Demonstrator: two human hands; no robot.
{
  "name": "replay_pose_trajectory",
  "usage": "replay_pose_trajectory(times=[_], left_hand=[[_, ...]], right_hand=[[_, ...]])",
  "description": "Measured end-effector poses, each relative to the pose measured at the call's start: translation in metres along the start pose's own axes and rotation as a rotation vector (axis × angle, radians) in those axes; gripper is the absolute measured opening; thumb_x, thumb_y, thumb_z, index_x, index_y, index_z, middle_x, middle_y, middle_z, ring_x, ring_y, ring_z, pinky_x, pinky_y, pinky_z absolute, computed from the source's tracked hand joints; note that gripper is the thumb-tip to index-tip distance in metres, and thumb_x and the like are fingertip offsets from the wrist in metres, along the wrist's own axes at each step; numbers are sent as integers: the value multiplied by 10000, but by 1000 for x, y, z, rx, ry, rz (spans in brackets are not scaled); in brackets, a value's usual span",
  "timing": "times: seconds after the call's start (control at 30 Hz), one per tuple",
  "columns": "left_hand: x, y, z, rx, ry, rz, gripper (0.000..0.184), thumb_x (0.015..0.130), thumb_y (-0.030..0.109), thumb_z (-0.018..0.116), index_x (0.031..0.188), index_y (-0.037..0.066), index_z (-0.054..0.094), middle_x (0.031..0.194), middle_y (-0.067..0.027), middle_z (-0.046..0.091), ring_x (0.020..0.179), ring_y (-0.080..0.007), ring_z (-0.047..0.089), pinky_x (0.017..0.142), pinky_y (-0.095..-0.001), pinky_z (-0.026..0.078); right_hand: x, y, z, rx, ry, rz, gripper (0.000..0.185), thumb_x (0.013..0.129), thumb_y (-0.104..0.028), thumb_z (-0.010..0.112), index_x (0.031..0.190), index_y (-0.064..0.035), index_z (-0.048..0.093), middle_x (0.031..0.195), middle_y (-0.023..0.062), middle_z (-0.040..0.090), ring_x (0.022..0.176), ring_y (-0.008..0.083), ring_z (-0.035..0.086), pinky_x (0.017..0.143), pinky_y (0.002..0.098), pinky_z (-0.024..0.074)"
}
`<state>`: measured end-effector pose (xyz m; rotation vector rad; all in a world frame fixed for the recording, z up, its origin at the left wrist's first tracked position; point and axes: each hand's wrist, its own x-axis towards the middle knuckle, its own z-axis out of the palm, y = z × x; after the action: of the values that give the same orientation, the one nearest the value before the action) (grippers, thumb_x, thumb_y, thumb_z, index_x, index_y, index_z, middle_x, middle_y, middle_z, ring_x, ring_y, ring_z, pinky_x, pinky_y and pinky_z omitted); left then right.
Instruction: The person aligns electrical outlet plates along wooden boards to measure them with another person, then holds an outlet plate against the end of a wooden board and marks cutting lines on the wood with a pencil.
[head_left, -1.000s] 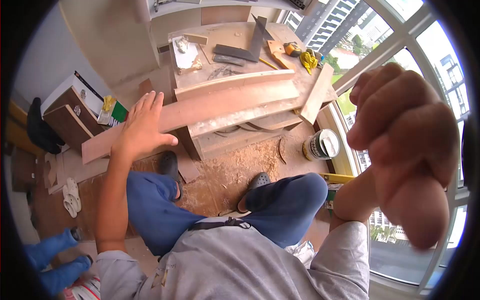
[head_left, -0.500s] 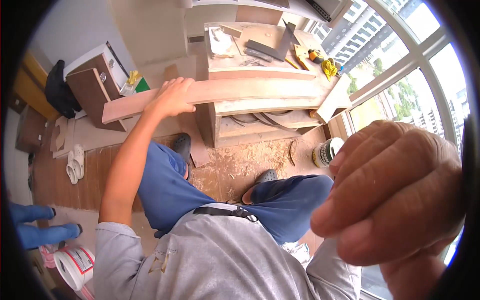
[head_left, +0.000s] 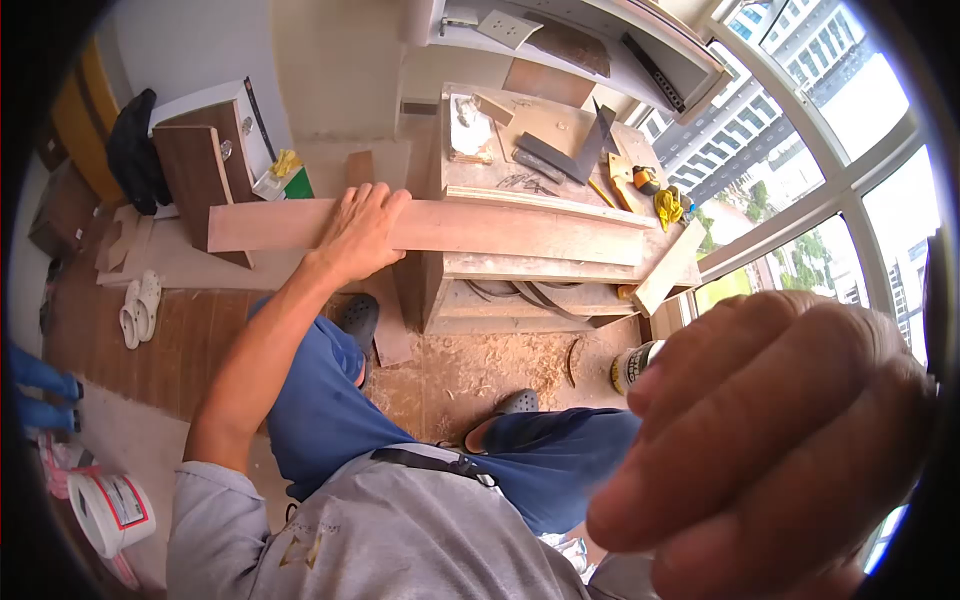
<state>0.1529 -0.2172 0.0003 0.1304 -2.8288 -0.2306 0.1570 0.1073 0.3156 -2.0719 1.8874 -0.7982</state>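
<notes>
My left hand (head_left: 362, 232) grips a long flat wooden board (head_left: 520, 230) near its left end, fingers over the top edge. The board's broad face is turned up towards me, and its right part is at the front of a wooden workbench (head_left: 540, 268). Just behind it runs another narrow wooden strip (head_left: 550, 204). Large and close to the camera on the right is my right hand (head_left: 770, 430), fingers curled in. Whatever it may hold is hidden.
On the bench lie a dark angled piece (head_left: 590, 150), a yellow tape measure (head_left: 646, 180) and yellow gloves (head_left: 668, 207). A short board (head_left: 668, 268) juts from its right end. Wood shavings (head_left: 480, 375) cover the floor; a tub (head_left: 632, 367) stands right. Another person's legs (head_left: 45, 390) show left.
My view has shifted, showing more of the shelf above the bench. The board has turned so its broad face shows more. My left hand still grips it; my right hand stays curled near the camera.
</notes>
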Motion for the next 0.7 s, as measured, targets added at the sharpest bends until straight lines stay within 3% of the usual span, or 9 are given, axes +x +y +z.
replay_pose_trajectory(times=[0.27,0.7], left_hand=[[1,-2,3,-48,-53,-11,747,673,237,862,1298,63,491,1142,-151,513,1136,-337,494,1008,-435,371],[3,-13,12,-137,-124,-28,758,685,264,848,1322,33,508,1173,-163,540,1155,-350,500,1027,-445,369]], right_hand=[[6,-6,-13,51,-100,77,187,953,-298,669,856,-143,631,880,-3,703,833,127,661,823,297,533],[10,3,-11,8,-92,15,215,974,-303,609,951,-91,639,920,72,681,821,176,648,804,320,527]])
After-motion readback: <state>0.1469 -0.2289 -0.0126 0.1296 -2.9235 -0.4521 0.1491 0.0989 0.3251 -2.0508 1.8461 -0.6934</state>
